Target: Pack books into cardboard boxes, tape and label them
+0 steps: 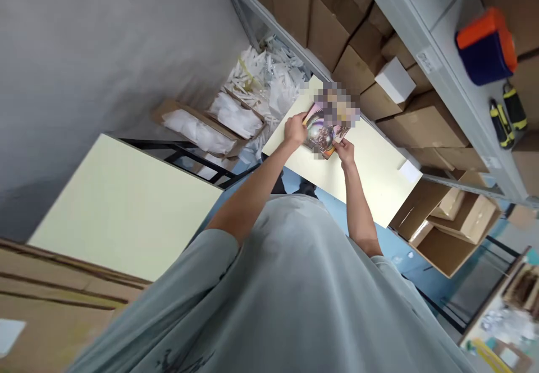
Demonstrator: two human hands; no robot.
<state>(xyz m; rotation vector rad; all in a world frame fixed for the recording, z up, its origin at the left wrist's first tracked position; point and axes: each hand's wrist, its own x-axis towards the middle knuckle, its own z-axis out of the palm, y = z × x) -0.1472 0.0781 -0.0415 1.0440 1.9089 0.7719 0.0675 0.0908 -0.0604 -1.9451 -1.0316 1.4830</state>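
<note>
A flat, colourful printed item (pixel 320 133), partly blurred out by pixelation, is held over a pale yellow tabletop (pixel 374 165). My left hand (pixel 295 130) grips its left edge, fingers wrapped round it. At its lower right corner, my right hand (pixel 345 151) pinches the edge between thumb and fingers. The item's far part is hidden by the pixelation. A small white piece (pixel 409 171) lies on the right part of the same tabletop.
Shelves with cardboard boxes (pixel 337 10) rise beyond the table. An open carton (pixel 446 260) stands at right. Boxes of white packing material (pixel 197 131) and another pale tabletop (pixel 126 210) are at left. Cutters (pixel 501 123) lie on a shelf.
</note>
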